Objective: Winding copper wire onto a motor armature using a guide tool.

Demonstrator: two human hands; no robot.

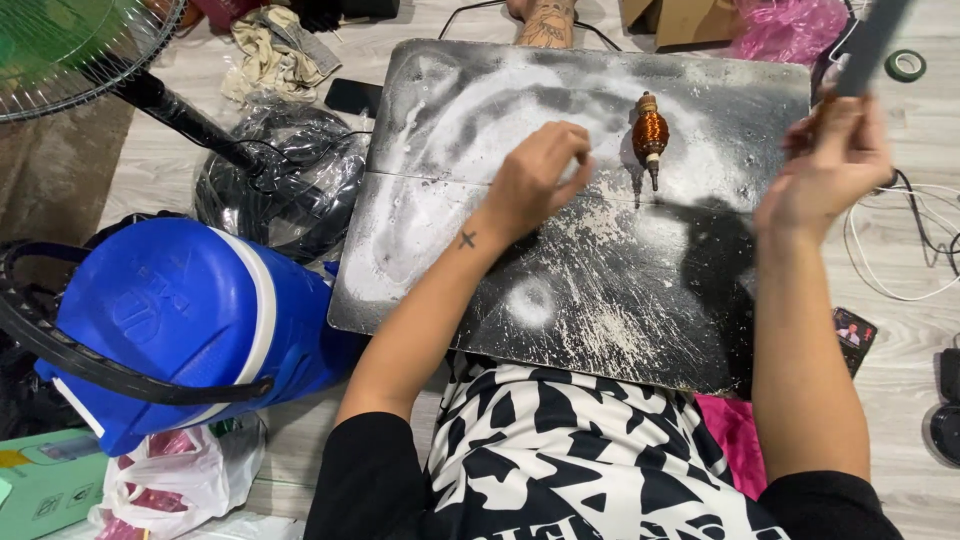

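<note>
Nearest the camera, a black-and-white patterned shirt covers the person's chest, with a pink cloth beside it on the right. To the left sits a big blue plastic cooler jug with a white band, and below it a crumpled white plastic bag.

Beyond the shirt lies a flat dark metal board dusted with white powder, resting on the pale wooden floor and serving as a tabletop. The left hand rests on the board near its middle, its fingers curled together with the tips touching the powdery surface; whether they pinch anything cannot be told.

Just right of that hand, apart from it, a small motor rotor wound with copper-coloured wire lies on the board, its thin shaft pointing toward the person.

The right hand is raised above the board's right edge, fingers closed around a long dark flat tool that slants up out of view.

Farther off stand a black fan base wrapped in clear plastic, a black phone and a roll of green tape.
</note>
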